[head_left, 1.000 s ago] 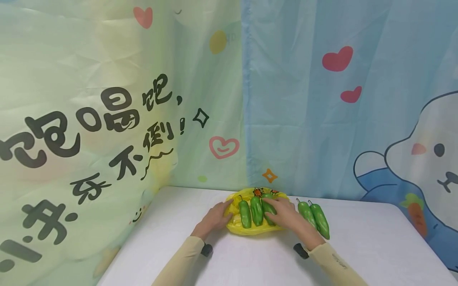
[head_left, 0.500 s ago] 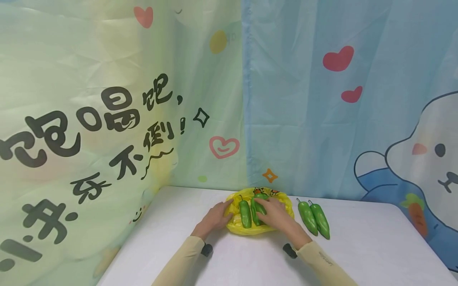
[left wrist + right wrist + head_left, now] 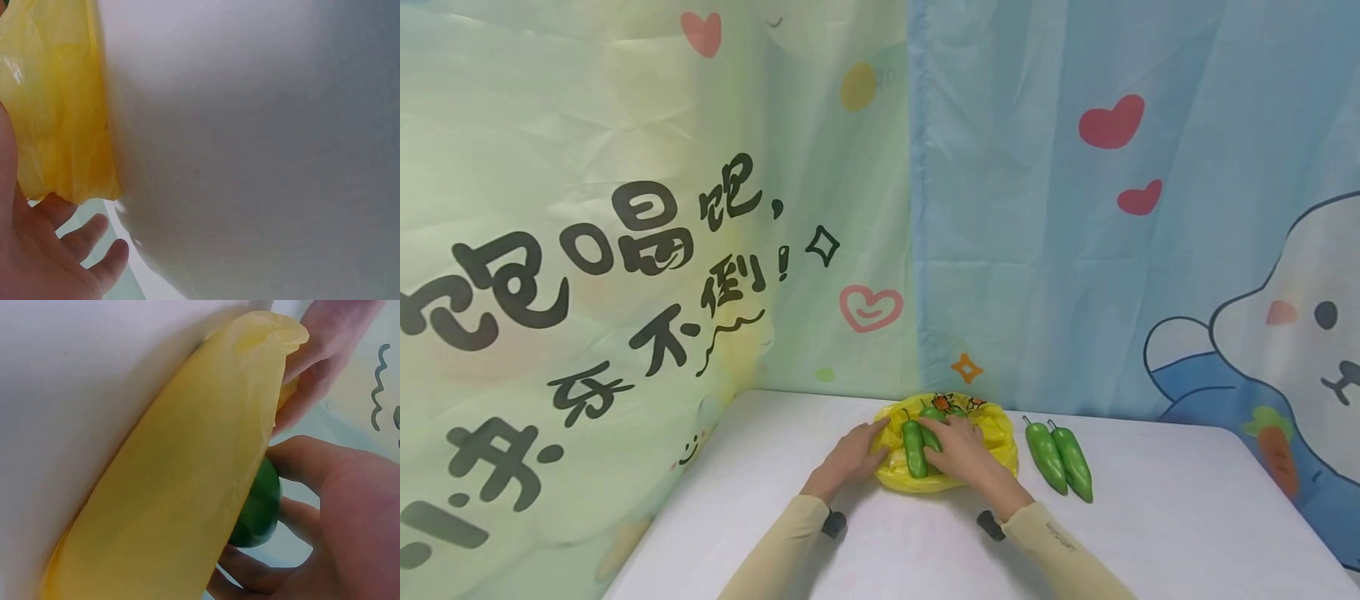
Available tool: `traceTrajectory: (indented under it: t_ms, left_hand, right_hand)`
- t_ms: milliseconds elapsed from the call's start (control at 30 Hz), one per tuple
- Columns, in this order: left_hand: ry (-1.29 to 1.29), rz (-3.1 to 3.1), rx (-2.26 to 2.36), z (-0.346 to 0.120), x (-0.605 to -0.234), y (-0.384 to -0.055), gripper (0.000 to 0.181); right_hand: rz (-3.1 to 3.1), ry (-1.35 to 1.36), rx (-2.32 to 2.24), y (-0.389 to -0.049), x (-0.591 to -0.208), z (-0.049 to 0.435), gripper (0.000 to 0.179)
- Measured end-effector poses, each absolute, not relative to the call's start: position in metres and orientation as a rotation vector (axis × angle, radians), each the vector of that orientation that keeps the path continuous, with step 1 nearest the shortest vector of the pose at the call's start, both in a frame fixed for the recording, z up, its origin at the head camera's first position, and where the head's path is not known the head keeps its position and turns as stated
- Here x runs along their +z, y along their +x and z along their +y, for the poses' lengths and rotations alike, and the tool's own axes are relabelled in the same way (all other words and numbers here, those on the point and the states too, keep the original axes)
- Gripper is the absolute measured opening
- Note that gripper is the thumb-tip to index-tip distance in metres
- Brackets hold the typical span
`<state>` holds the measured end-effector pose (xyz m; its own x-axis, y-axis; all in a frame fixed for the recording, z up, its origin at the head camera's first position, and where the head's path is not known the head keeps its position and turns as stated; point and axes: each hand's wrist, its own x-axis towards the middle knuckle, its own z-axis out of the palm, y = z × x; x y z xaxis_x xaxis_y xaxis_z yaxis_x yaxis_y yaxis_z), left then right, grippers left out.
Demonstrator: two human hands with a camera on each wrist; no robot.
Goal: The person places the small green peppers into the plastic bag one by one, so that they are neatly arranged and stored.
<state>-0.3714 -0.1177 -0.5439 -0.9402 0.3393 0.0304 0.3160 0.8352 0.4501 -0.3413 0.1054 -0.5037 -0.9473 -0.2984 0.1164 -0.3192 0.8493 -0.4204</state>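
Note:
A yellow plastic bag (image 3: 1000,442) lies spread like a shallow bowl on the white table, with green peppers inside. The nearest-left green pepper (image 3: 914,450) shows whole. My left hand (image 3: 852,454) holds the bag's left rim; in the left wrist view the bag wall hangs between thumb and forefinger, other fingers (image 3: 111,265) spread apart. Over the bag's middle, my right hand (image 3: 962,454) grips another green pepper (image 3: 259,509), thumb on one side and fingers on the other, just inside the rim. Part of a further pepper (image 3: 957,412) shows behind that hand.
Two more peppers (image 3: 1070,462) lie side by side on the table (image 3: 1172,500), right of the bag. A printed curtain (image 3: 1000,208) hangs behind the table's back edge and along its left side. Dark wrist cameras (image 3: 991,525) sit under both wrists.
My right hand has moved left across the bag, bringing the pepper under it close to the leftmost one. More yellow plastic shows at the bag's right. My left hand has stayed put.

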Motion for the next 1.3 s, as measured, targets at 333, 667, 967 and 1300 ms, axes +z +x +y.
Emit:
traceTrajectory:
  t_ms: [333,667,967,1300]
  left_hand:
    - [0.524,2.958,0.708,-0.117,-0.547,-0.374,0.057]
    - [0.514,2.958,0.707,-0.117,-0.548,-0.374,0.056]
    - [0.525,2.966,0.707,-0.117,-0.549,-0.374,0.056]
    - [0.514,2.966,0.711,-0.118,-0.548,-0.374,0.057]
  right_hand:
    - [-3.004,0.474,0.629,-0.342,-0.506,0.098,0.052]
    - [-3.002,0.464,0.611,-0.341,-0.507,0.095,0.051]
    - [-3.004,0.459,0.618,-0.340,-0.508,0.093,0.051]
    - [-2.994,0.475,0.615,-0.339,-0.508,0.093,0.055]
